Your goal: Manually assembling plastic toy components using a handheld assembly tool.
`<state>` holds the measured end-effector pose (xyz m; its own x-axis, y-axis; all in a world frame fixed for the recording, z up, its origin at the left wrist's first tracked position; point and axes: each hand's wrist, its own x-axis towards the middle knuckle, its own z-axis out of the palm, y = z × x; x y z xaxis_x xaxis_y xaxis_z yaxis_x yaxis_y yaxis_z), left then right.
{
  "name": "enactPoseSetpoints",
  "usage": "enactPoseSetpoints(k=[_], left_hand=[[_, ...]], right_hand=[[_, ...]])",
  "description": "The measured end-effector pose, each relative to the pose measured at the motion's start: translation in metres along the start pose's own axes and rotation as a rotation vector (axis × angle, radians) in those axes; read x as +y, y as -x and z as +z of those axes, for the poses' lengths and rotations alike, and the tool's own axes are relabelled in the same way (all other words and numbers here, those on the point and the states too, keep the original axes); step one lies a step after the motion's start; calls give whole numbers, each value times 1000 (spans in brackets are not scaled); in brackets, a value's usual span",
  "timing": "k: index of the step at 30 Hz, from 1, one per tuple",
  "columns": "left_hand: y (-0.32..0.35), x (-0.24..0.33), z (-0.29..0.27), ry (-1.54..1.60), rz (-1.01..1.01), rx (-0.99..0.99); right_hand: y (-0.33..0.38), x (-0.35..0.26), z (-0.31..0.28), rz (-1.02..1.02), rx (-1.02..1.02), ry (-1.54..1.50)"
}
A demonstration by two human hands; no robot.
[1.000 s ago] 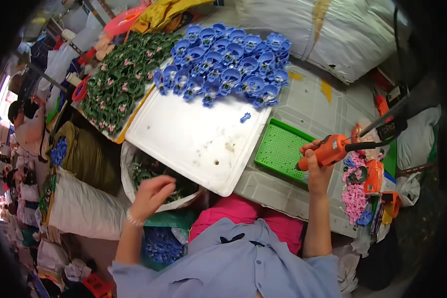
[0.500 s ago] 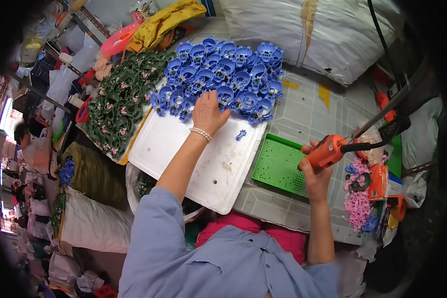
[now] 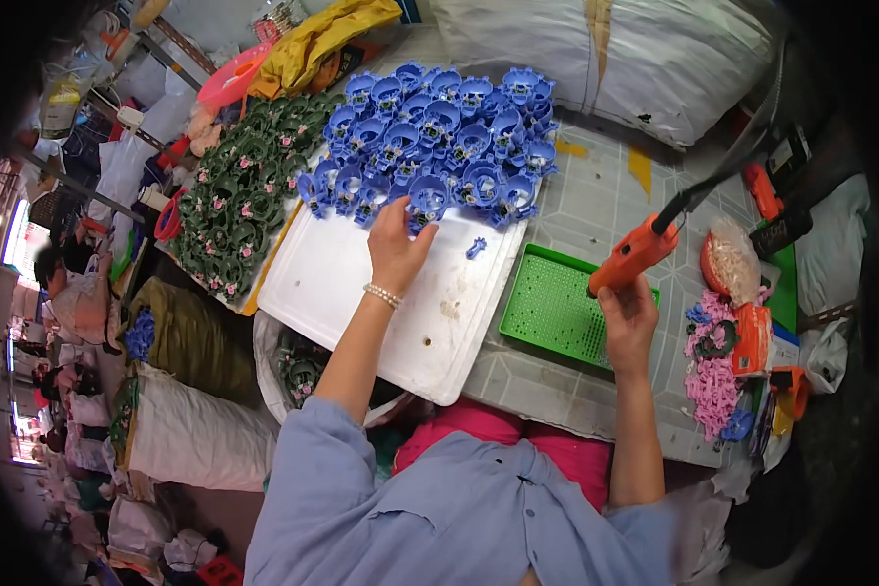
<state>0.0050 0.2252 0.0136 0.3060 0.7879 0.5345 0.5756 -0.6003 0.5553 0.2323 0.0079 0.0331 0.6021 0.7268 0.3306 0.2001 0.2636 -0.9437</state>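
My left hand (image 3: 398, 249), a beaded bracelet on its wrist, pinches one blue cup-shaped plastic piece (image 3: 427, 195) at the near edge of a dense group of like pieces (image 3: 469, 142). These stand on a white tray (image 3: 361, 293). A small loose blue part (image 3: 476, 248) lies on the tray, right of that hand. My right hand (image 3: 630, 327) is closed around an orange corded hand tool (image 3: 633, 256), held tilted above a green perforated basket (image 3: 557, 308). The tool's cord end points up and right; its working tip cannot be made out.
Dark green pieces with pink flowers (image 3: 249, 200) fill a tray at the left. Pink parts (image 3: 713, 391), an orange box (image 3: 752, 339) and a bag of pale bits (image 3: 732, 259) sit at the table's right. A big white sack (image 3: 606, 68) stands at the back.
My left hand has drawn slightly toward me, with a blue piece now between its fingers. The orange tool in my right hand has tipped more upright. The view has shifted slightly.
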Motion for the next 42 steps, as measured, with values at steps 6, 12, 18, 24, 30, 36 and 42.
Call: enactPoseSetpoints(k=[6,12,18,24,30,36,42], left_hand=[[58,37,-19,200,-100,25],[112,74,-31,314,-73,-4],[150,108,-24,468,-64,-122],[179,115,-17,640,-220,-252],[178,117,-22,927,-567,-390],[169,115,-24,1407,-826,-713],[174,111,-26,1632,-971,-683]], right_hand=[[6,18,-6,10,38,6],[48,2,-2,-36,228,250],[74,0,31,184,-195,47],[78,-6,38,173,-180,220],[83,-5,32,167,-180,277],[89,-1,31,95,-217,305],[97,7,23,238,-154,179]])
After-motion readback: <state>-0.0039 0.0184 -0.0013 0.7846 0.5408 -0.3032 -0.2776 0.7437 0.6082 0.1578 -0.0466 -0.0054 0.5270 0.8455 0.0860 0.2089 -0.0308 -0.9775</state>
